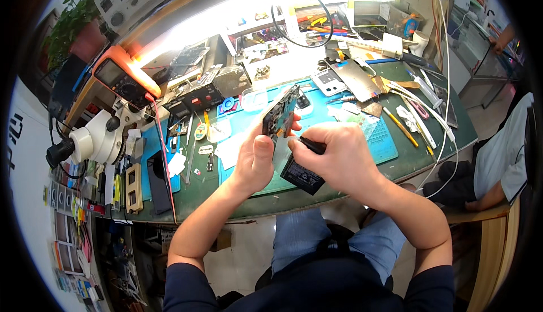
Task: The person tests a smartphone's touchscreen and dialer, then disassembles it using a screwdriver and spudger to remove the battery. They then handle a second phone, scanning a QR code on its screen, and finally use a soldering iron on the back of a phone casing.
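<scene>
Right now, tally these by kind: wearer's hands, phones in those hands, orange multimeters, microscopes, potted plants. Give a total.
Wearer's hands: 2 (left hand, right hand)
Phone in hand: 1
Orange multimeter: 1
Microscope: 1
Potted plant: 1
Total: 6

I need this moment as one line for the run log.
left hand: holds opened phone | right hand: grips black thing | black battery: near right hand

Head view: we look from the wearer's own head | facing down and forward over the tabletop (410,156) | near left hand (254,162), right hand (348,156), mid-frame; lap (300,235) below | wide fisheye, edges bending rimward
</scene>
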The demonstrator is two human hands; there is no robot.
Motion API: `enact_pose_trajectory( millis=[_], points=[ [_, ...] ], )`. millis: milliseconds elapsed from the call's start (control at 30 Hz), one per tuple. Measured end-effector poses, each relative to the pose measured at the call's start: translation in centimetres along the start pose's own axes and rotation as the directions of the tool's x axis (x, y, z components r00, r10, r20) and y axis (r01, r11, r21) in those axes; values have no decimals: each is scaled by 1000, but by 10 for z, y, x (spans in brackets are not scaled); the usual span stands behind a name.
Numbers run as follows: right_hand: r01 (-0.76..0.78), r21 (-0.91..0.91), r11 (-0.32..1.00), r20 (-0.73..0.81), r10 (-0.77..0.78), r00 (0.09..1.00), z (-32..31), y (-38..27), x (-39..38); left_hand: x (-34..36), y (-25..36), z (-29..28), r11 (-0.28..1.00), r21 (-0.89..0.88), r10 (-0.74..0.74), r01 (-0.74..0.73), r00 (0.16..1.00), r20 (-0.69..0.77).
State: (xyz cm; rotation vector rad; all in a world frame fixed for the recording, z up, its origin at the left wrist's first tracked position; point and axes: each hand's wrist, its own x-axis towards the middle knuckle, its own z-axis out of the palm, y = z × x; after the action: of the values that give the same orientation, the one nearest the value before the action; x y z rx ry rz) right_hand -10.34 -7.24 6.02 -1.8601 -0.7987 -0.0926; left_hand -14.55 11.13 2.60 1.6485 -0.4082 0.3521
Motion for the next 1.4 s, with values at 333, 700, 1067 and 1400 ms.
enact_pose_trajectory(
  millis=[333, 700, 1067, 1400],
  points=[
    [-107, 8, 994, 82, 105, 991, -8, 3, 4, 5, 6, -3, 998, 52, -41, 37, 995, 86],
    [-204, 206, 957, 30, 203, 979, 0, 1, -3, 10, 0, -2, 996, -78, 32, -48, 982, -188],
    [-226, 241, 944, 28, 226, 974, -2, 6, -13, 6, 6, -4, 991, -136, -13, -8, 988, -151],
    [-203, 109, 973, 82, 195, 977, -25, 6, -6, 6, 19, -8, 989, -58, -135, 134, 991, -15]
  ],
)
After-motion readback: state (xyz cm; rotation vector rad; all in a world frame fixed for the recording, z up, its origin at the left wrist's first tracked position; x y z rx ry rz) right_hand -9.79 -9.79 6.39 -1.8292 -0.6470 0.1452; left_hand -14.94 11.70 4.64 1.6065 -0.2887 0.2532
